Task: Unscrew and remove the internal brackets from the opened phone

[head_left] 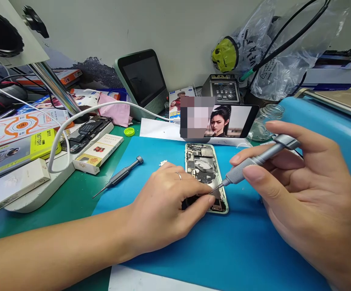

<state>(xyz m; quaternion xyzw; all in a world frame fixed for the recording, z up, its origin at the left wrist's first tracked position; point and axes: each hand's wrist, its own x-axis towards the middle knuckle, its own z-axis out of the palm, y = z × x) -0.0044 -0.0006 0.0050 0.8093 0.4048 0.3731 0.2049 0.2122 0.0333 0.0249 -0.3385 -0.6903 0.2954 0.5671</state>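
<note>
An opened phone lies on the blue mat, its inner parts and boards showing. My right hand holds a grey screwdriver between thumb and fingers, with the index finger up at its end cap. The thin tip slants down left over the lower half of the phone. My left hand wears a ring and hides the phone's lower left part. Its thumb and index fingertip close around the screwdriver's tip; any small piece there is too small to make out. A second screwdriver lies left of my left hand.
Behind the opened phone, another phone with a lit screen leans near a glass jar. A small metal piece lies on the blue mat. Boxes, a white cable and a lamp post crowd the left.
</note>
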